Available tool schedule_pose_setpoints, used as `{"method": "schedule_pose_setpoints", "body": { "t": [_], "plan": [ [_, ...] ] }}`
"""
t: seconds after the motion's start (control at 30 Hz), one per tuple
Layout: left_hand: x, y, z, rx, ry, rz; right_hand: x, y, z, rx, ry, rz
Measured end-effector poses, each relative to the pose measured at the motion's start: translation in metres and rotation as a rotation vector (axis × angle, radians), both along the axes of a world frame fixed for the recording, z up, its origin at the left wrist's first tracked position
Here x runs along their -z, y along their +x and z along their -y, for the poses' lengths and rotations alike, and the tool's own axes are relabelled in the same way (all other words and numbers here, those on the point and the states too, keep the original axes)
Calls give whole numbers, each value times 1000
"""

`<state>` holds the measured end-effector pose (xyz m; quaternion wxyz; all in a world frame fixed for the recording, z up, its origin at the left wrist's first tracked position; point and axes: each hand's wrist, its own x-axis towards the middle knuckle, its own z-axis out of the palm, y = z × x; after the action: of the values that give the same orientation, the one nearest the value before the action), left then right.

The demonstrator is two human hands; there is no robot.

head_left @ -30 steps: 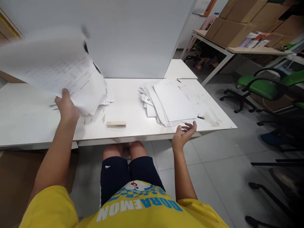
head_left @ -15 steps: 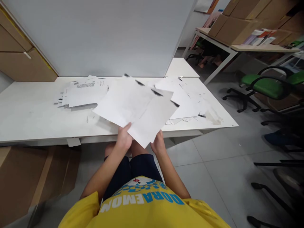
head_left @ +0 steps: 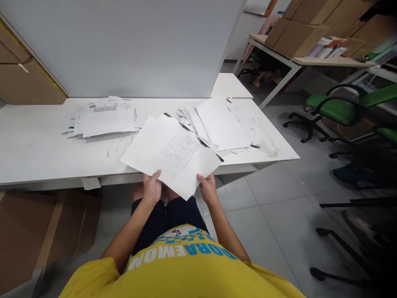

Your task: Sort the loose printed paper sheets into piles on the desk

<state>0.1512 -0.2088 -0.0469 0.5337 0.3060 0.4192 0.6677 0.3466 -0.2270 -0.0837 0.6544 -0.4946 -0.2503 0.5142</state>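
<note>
Printed paper sheets (head_left: 173,151) are held up over the table's front edge, fanned a little, with black marks along their far edge. My left hand (head_left: 151,188) pinches their near left side, thumb on top. At the near right side, my right hand (head_left: 207,188) grips them the same way. Faint lines of print show on the top sheet. Behind and to the left lies an uneven paper stack (head_left: 108,120) with print on it. A second stack of white sheets (head_left: 221,126) rests to the right, partly behind the held sheets.
A white table (head_left: 31,153) spans the front, with a tall pale panel (head_left: 139,45) along its back. Cardboard boxes (head_left: 31,82) stand at the left; another box (head_left: 27,227) is below. Green chairs (head_left: 335,109) and a box-laden desk (head_left: 279,49) are at the right.
The held sheets have come lower and nearer to me, and print now shows on the top one. My right thumb now lies over their edge. The view has shifted slightly.
</note>
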Motion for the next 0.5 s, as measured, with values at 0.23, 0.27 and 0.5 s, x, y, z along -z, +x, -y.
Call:
{"method": "schedule_pose_setpoints", "body": {
  "t": [0.23, 0.27, 0.5],
  "plan": [
    [14, -55, -2, -130, -33, -116, -3, 48, -2, -131, -64, 96],
    [19, -58, 1, -143, -55, -136, -3, 52, -2, -145, -73, 101],
    [36, -63, 22, -108, -123, -311, 7, 70, -9, -115, -115, 158]
  ]
}}
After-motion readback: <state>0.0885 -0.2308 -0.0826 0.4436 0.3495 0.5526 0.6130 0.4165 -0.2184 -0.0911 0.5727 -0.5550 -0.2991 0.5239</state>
